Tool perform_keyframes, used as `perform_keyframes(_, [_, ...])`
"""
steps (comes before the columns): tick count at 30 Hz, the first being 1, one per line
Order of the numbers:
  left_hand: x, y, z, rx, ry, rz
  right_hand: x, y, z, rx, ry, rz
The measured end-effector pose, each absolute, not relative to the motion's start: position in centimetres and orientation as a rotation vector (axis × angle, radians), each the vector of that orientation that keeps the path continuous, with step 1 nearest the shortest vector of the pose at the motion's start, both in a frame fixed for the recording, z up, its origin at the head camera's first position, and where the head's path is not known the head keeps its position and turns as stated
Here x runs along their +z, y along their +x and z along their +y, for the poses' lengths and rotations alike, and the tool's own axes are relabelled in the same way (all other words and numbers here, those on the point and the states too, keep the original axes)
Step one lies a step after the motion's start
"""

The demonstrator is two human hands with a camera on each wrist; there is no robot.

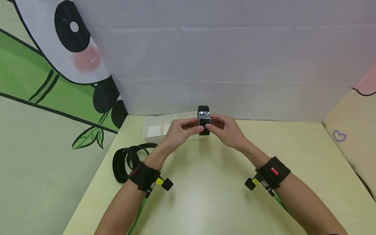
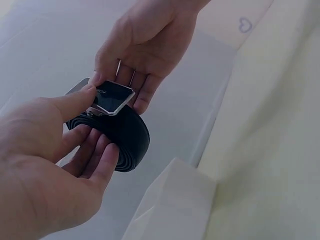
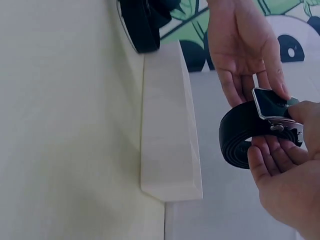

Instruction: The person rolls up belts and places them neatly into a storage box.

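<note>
A black belt (image 1: 204,109), wound into a tight coil with a silver-edged plate buckle (image 2: 114,96) on its outside, is held up between both hands. My left hand (image 1: 183,132) grips it from the left, thumb on the buckle and fingers under the coil. From the other side my right hand (image 1: 227,131) pinches it too, its thumb on the buckle face. In the right wrist view the coiled layers (image 3: 235,145) show at the side. The coil is above the table, in front of a white box.
The white divided box (image 1: 152,128) stands at the table's back edge, behind the hands. Another black belt (image 1: 126,163), loosely coiled, lies on the table (image 1: 205,195) beside my left forearm. A grey-white cloth (image 1: 235,65) hangs behind the table.
</note>
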State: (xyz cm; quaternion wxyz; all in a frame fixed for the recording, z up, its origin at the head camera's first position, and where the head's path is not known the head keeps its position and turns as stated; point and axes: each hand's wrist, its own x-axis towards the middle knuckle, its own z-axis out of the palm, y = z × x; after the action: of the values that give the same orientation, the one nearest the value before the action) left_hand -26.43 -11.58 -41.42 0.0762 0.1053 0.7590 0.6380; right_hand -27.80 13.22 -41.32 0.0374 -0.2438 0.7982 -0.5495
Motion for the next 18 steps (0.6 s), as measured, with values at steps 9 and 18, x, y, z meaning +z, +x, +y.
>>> perform_keyframes(9, [-40.2, -30.9, -12.3, 1.795, 0.255, 2.368, -41.3, -32.7, 11.9, -1.667, -0.779, 2.435])
perform_keyframes(18, [-41.0, -32.5, -12.8, 1.737, 0.241, 2.403, -42.8, -34.7, 11.3, -1.589, -0.834, 2.459])
